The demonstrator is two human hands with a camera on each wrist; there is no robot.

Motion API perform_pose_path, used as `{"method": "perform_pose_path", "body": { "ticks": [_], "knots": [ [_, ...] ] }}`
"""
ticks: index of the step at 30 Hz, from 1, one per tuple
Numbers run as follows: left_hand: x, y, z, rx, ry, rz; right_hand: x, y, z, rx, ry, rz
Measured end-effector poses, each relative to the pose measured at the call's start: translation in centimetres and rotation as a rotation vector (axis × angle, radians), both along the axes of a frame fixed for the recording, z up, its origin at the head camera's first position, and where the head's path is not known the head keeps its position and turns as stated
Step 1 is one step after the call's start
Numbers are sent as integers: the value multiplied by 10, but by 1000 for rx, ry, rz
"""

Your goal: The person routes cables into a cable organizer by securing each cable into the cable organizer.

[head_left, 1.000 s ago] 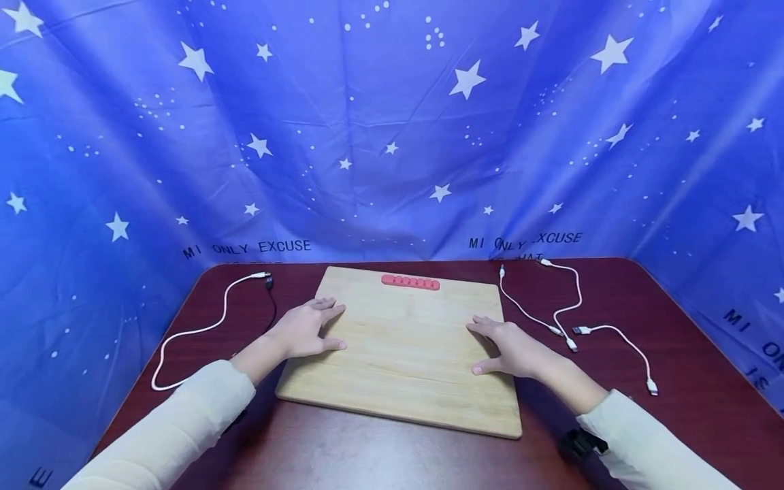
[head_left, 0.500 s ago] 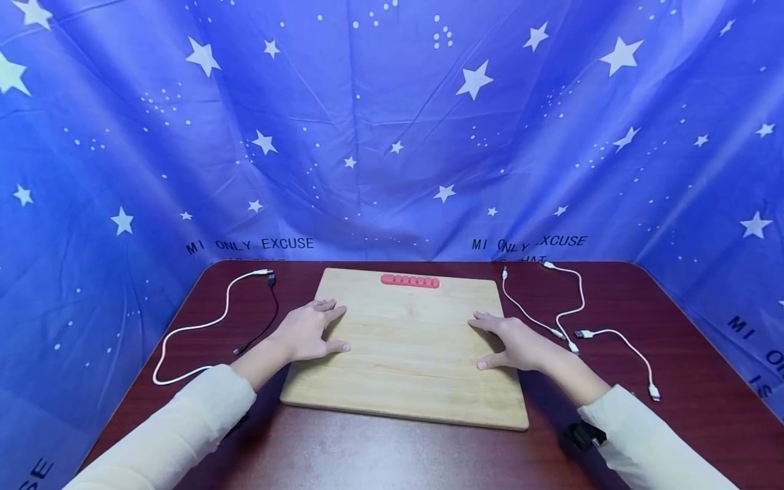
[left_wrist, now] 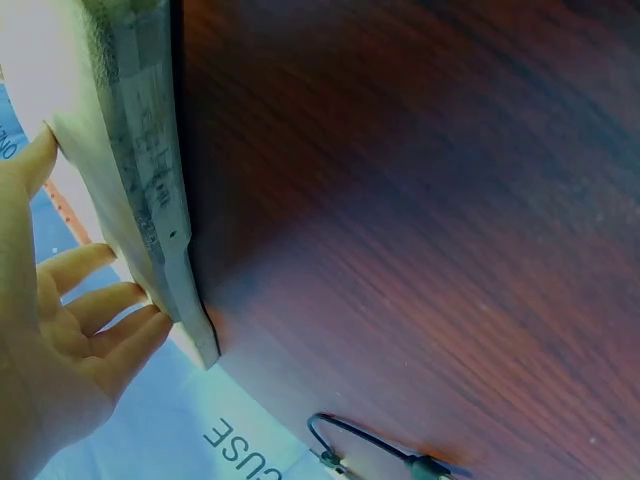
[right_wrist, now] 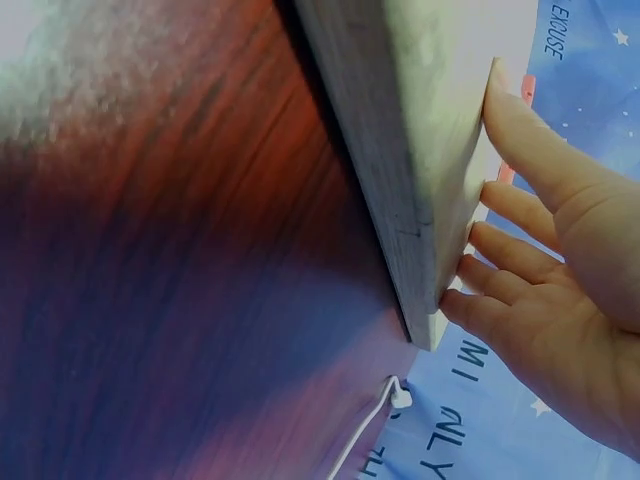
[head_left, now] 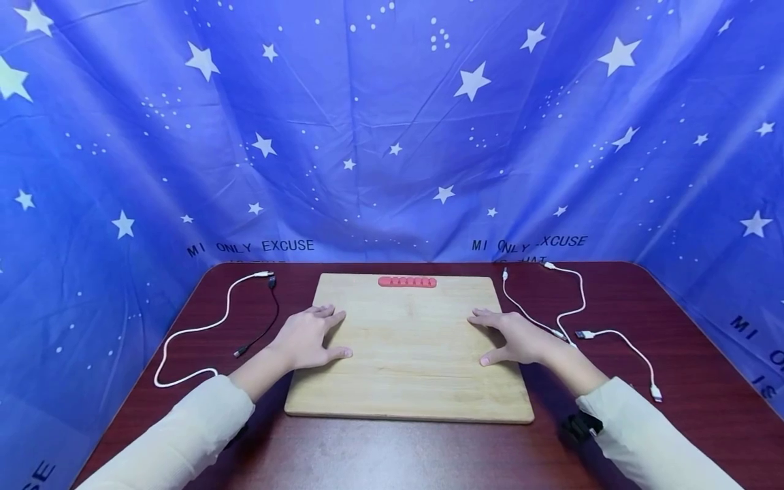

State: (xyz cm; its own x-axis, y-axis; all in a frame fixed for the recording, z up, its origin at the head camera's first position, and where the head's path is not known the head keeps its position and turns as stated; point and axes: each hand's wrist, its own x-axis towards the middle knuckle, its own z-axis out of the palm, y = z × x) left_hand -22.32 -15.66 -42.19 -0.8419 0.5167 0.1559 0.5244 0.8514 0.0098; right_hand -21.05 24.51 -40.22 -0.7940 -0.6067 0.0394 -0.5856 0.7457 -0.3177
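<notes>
"So, how best to square up the board (head_left: 410, 361), flat in the middle of the desk (head_left: 398, 449)?"
"Probably with light, even pressure from both sides, so it turns without skidding."
"And the grip?"
"None, really. The left hand (head_left: 309, 338) has its fingers spread and fairly straight, touching the top near the left edge; the right hand (head_left: 517, 338) mirrors it opposite. Both stay clear of the red strip (head_left: 407, 282)."

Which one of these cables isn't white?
The black USB cable, lying between the wooden board and the long white cable; all four others are white.
</notes>
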Motion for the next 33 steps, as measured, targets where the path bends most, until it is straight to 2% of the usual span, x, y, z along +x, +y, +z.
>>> {"method": "perform_pose_path", "body": {
  "ticks": [17,33],
  "knots": [
    [7,4,1,-3,-9,34,-3,5,-4,-42,34,36],
    [8,7,3,1,-24,45,-3,3,1,-37,-16,26]
  ]
}}
